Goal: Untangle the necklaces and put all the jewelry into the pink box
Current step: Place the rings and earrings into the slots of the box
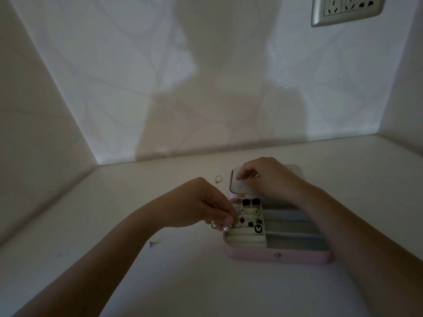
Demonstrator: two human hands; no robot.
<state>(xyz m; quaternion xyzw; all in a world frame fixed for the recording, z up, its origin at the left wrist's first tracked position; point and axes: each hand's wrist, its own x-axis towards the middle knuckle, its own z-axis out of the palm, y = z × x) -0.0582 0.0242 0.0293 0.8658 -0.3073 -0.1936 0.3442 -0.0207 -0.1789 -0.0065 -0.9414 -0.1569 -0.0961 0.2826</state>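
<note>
The pink box [278, 256] lies open on the white table, its lid [238, 186] folded back flat. Several earrings and rings sit in the cream ring rolls [247, 234] on the box's left side. My left hand [201, 205] hovers at the box's left edge and pinches a small pearl piece [226, 228] at its fingertips. My right hand [267, 177] rests over the lid with curled fingers, pinching something thin and pale that I cannot identify. A gold ring [218, 178] lies on the table left of the lid. No necklace is visible.
A small dark jewelry piece [153, 243] lies on the table left of the box. The grey divided compartments [295, 227] fill the box's right side. Walls close the table at left and back; a wall socket [345, 10] is at top right.
</note>
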